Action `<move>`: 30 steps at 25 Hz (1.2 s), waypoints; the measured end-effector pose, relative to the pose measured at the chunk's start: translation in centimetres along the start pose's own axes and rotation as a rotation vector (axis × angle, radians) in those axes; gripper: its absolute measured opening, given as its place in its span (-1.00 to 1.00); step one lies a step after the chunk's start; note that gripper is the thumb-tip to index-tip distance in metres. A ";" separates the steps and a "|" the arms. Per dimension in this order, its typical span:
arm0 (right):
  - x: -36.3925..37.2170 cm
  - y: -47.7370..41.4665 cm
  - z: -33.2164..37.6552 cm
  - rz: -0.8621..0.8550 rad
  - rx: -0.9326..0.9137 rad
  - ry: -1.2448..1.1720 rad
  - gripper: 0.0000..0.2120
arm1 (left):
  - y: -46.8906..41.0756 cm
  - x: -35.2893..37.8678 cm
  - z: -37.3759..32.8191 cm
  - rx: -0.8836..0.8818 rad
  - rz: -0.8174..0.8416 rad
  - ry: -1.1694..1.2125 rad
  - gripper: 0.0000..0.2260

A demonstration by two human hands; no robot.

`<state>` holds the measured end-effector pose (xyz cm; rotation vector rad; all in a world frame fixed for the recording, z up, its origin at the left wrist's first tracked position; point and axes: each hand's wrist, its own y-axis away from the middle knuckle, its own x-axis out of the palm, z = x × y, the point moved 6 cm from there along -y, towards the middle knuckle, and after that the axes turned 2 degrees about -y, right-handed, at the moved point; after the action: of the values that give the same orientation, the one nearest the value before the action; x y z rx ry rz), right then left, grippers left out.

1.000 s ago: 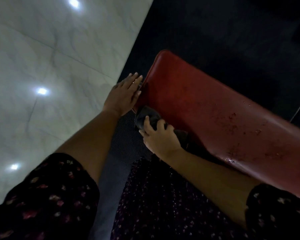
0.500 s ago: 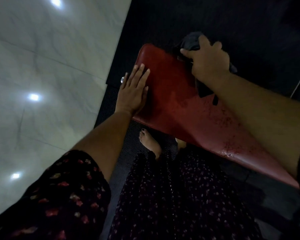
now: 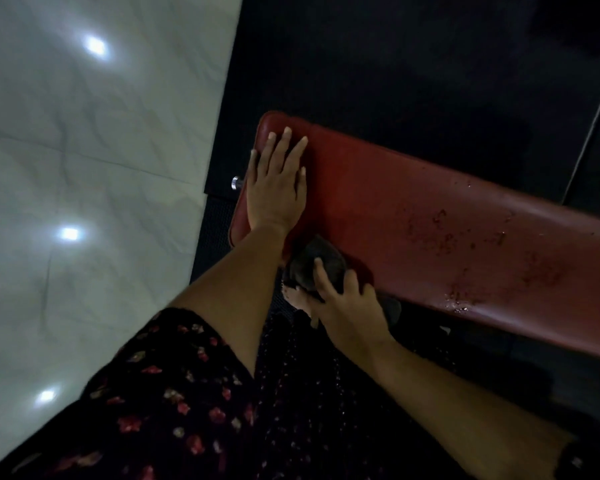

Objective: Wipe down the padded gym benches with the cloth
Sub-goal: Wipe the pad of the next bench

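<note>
A red padded bench (image 3: 413, 209) runs from the upper middle down to the right edge; its vinyl is worn and flaking toward the right. My left hand (image 3: 278, 181) lies flat on the bench's left end with fingers straight. At the bench's near edge my right hand (image 3: 343, 299) grips a dark grey cloth (image 3: 312, 261) bunched against the pad. Part of the cloth is hidden under my fingers.
Black rubber matting (image 3: 413, 64) covers the floor around and behind the bench. Pale glossy tiles (image 3: 101, 168) with light reflections fill the left side. A small metal knob (image 3: 237, 183) sticks out by the bench's left end. My dark floral clothing fills the bottom.
My right hand has pulled the cloth from the bench's far edge back to the near edge. My left hand has slid further onto the pad's left end.
</note>
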<state>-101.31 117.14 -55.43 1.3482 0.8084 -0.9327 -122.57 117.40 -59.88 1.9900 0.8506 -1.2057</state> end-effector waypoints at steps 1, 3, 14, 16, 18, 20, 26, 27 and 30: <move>0.2 0.6 -0.5 -0.024 -0.023 0.005 -0.53 | 0.1 0.4 0.1 0.006 0.002 -0.032 -0.55; -0.8 0.8 -2.5 -0.118 -0.002 -0.001 -0.62 | 0.1 0.4 0.4 0.010 -0.012 -0.061 -0.54; -7.1 -11.2 -17.4 -0.071 0.536 -0.192 -0.46 | 0.0 0.8 0.2 0.026 -0.137 -0.091 -0.55; -6.1 -8.9 -15.1 -0.154 0.552 -0.161 -0.43 | 0.1 0.9 0.1 0.036 -0.151 -0.089 -0.55; -4.6 -5.7 -11.1 -0.226 0.477 -0.144 -0.50 | 0.0 0.9 0.4 0.042 -0.159 -0.089 -0.55; -2.4 -2.3 -6.9 -0.219 0.336 -0.175 -0.58 | 0.0 0.9 0.4 0.046 -0.157 -0.086 -0.55; 1.6 4.8 -2.6 -0.058 -0.007 -0.119 -0.55 | 0.0 0.8 0.1 0.034 -0.168 -0.080 -0.54; 1.0 4.5 -4.1 -0.096 0.009 -0.118 -0.59 | 0.0 0.7 0.0 0.036 -0.172 -0.087 -0.54; -1.9 1.3 -10.0 -0.239 0.147 -0.143 -0.59 | 0.0 0.8 0.0 0.015 -0.162 -0.092 -0.53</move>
<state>-100.48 127.26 -53.92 1.3115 0.8148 -1.2823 -122.31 117.57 -60.62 1.8905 0.9735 -1.3871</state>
